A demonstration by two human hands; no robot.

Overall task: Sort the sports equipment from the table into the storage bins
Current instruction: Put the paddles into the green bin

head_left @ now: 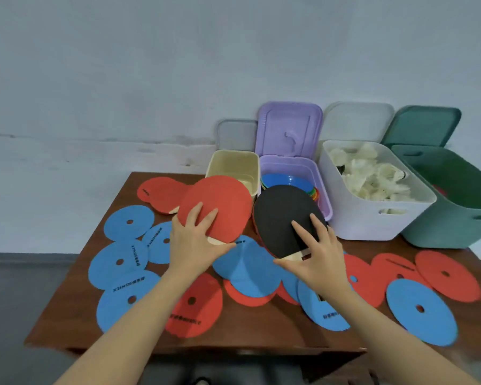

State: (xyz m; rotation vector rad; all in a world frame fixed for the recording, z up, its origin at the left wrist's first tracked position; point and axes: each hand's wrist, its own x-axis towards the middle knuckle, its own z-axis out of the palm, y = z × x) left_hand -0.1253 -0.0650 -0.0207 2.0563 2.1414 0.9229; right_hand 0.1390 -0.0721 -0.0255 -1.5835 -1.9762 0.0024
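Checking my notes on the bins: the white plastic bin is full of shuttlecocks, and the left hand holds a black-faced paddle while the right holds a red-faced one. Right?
Not quite: the paddle colours are swapped. In the head view the left hand holds the red-faced paddle and the right hand the black-faced paddle. The white plastic bin does hold white feather shuttlecocks.

You see a red paddle (220, 201) and a black paddle (283, 215). Blue discs (128, 222) and red discs (447, 275) lie on your brown table (250, 326). The bins are cream (233, 165), purple (300, 168), white (372, 218) and green (456, 215).
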